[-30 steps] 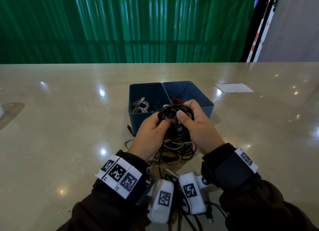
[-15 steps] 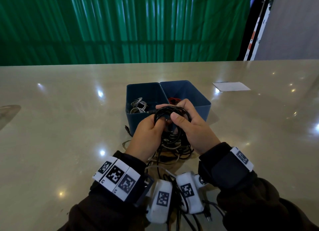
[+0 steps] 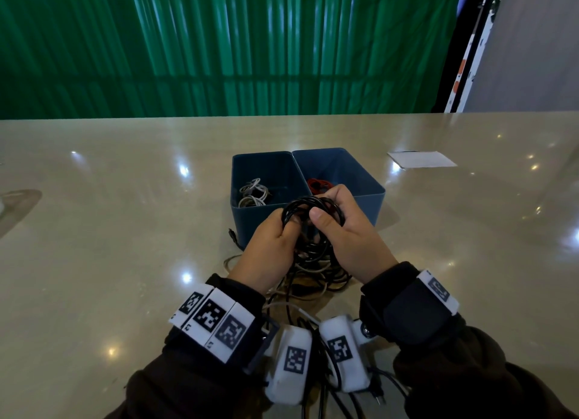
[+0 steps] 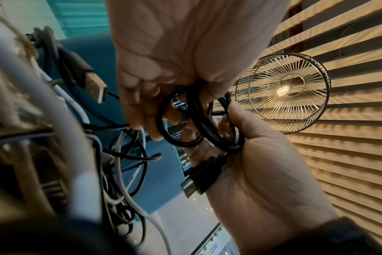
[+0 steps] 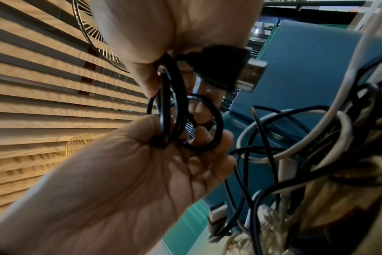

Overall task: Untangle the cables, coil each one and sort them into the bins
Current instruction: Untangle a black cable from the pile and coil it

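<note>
Both the left hand (image 3: 269,246) and the right hand (image 3: 351,234) clasp the black cable coil (image 3: 310,212). Its ring stands roughly upright above the surface (image 3: 125,230), USB plug (image 4: 199,177) pointing downward.

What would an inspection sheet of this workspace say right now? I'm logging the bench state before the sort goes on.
Surface: glossy beige table.
Job's things: black cable coil held above the pile; left bin holds white cables; right bin holds a red cable.
Clutter: white paper sheet at far right.
Grippers: left hand and right hand both grip the coil.
Cables: tangled pile of black and white cables under the hands.
Surroundings: green curtain behind.
</note>
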Demonstrator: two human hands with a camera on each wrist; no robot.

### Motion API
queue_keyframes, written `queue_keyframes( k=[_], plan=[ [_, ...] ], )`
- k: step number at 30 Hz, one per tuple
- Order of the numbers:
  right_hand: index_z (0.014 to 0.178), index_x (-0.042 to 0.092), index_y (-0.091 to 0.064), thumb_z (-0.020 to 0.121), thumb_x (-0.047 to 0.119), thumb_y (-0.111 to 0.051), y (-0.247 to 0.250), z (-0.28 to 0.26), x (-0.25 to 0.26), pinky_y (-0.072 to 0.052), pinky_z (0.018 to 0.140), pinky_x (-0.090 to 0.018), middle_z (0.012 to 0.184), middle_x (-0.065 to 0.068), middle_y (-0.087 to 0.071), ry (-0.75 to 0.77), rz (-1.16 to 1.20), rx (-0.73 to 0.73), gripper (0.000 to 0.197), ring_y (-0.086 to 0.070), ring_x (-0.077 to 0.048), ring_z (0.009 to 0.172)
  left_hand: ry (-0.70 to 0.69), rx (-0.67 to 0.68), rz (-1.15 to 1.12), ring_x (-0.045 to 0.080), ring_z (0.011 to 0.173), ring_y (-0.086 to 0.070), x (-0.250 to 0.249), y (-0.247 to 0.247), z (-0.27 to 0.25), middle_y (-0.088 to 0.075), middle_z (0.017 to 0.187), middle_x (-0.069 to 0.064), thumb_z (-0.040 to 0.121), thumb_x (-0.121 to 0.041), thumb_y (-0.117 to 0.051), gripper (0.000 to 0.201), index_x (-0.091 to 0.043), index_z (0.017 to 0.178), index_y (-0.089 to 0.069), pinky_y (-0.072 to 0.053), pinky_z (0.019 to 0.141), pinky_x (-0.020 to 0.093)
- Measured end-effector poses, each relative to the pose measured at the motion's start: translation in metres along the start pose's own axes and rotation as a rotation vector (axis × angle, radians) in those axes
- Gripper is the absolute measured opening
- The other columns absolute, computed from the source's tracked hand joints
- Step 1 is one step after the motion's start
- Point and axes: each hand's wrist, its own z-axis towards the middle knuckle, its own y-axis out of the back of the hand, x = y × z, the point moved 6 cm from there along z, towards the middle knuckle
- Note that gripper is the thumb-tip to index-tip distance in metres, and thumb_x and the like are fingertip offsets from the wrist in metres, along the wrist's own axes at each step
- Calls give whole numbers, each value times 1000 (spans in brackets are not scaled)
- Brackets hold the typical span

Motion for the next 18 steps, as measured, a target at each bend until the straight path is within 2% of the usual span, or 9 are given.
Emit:
queue_keyframes(
  k=[3, 5, 9, 11, 15, 16, 18],
  plan=[
    [90, 8, -43, 95, 13, -52, 2, 1, 0, -45, 60, -18, 73, -4, -52, 21, -47, -48, 11, -50, -5, 63, 15, 13, -7, 18, 86, -59, 2, -2, 1, -64, 93, 5, 94, -36, -38, 30, -16, 101, -59, -49, 84, 44],
    [90, 8, -44, 92, 21, -53, 3, 1, 2, -45, 61, -22, 73, -4, -54, 47, -90, -76, 16, -51, -7, 64, 36, 2, -32, 22, 92, -60, 6, -3, 1, -64, 98, 7, 86, -41, -37, 39, -14, 107, -56, -48, 89, 50],
    [91, 2, -46, 89, 18, -53, 3, 0, 6, -44, 61, -15, 76, -5, -57, 101, -110, -122, 18, -52, -4, 66, 62, 1, -66, 22, 96, -62, 9, -4, 1, -66, 103, 5, 85, -40, -39, 41, -16, 113, -54, -48, 91, 53],
    [90, 1, -47, 87, 20, -53, 4, -1, 8, -45, 63, -18, 79, -10, -60, 122, -106, -145, 21, -55, -8, 69, 92, 4, -98, 21, 96, -63, 11, -5, 1, -67, 104, 4, 84, -40, -41, 41, -16, 114, -54, -48, 91, 54],
    [87, 7, -46, 84, 22, -54, 4, -1, 7, -47, 65, -32, 75, -6, -58, 132, -124, -172, 18, -56, -18, 69, 130, 3, -131, 26, 99, -63, 16, -6, 1, -66, 107, 7, 83, -39, -43, 38, -19, 113, -55, -47, 91, 57],
    [84, 11, -45, 83, 23, -54, 4, -1, 6, -47, 64, -34, 73, -3, -56, 130, -133, -186, 15, -55, -19, 68, 144, 0, -133, 29, 98, -63, 18, -6, 1, -66, 106, 9, 82, -38, -44, 38, -18, 112, -54, -47, 89, 58],
    [81, 17, -43, 82, 23, -55, 6, -1, 4, -46, 61, -29, 70, 3, -53, 135, -143, -212, 14, -52, -13, 64, 168, 6, -135, 33, 97, -62, 19, -7, 1, -66, 106, 12, 84, -37, -45, 36, -16, 112, -54, -48, 88, 59]
  ],
)
